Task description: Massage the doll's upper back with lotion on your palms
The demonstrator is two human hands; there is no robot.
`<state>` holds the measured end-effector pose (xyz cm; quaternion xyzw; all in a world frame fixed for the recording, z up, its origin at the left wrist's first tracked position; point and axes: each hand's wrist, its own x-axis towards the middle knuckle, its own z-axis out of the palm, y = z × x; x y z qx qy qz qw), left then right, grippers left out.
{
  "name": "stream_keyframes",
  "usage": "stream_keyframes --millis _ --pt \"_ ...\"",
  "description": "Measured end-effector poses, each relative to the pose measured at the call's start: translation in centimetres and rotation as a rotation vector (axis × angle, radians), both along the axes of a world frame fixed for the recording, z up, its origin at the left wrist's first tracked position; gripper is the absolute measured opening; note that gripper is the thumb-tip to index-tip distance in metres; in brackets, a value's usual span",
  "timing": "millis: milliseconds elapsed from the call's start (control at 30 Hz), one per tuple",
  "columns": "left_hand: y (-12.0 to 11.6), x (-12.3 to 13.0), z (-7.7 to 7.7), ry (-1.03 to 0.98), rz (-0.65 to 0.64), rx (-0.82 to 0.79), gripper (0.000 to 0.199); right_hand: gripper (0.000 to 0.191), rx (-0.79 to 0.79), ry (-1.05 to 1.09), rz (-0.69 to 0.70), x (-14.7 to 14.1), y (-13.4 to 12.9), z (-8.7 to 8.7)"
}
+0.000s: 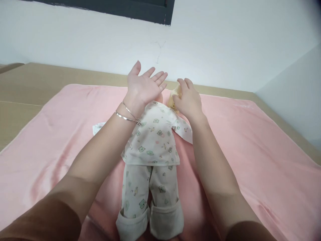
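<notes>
A baby doll lies on its back, dressed in a white long-sleeved top (159,137) and matching trousers (163,187) printed with small bears. The trouser legs are rolled into thick cuffs at the bottom. My left hand (145,85) is held palm up over the doll's head end, fingers spread, holding nothing. It hides most of the head (158,98). Beside it, my right hand (190,100) has its fingers wrapped round a small pale-yellow bottle (173,100), partly covered by the fingers. Silver bracelets circle my left wrist.
Under the doll a pink cloth (238,140) with some creases covers much of a wooden table (57,72). A white wall (213,43) rises behind the table, with a dark frame (140,10) at the top. Another wall stands at the right.
</notes>
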<state>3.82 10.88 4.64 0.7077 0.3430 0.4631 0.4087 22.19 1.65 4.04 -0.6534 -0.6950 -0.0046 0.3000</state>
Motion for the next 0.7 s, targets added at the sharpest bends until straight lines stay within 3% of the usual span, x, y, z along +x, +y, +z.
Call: stream_keyframes --millis 133,233,467,700 --pt "-0.9 -1.8 -0.7 0.101 0.187 0.155 0.052 0.065 -0.021 -0.039 -0.091 -1.0 -0.4 0.2" --pt "-2.8 -3.1 -0.3 0.104 0.143 0.117 0.053 0.061 0.029 -0.001 -0.131 -1.7 -0.6 0.1" --pt "-8.2 -6.7 2.8 0.1 -0.029 -0.064 0.063 0.056 0.107 0.052 -0.193 -2.4 0.4 -1.4" --pt "-8.6 -6.3 1.7 0.128 0.026 0.078 0.064 0.063 0.087 0.074 -0.184 -2.7 0.6 -2.0"
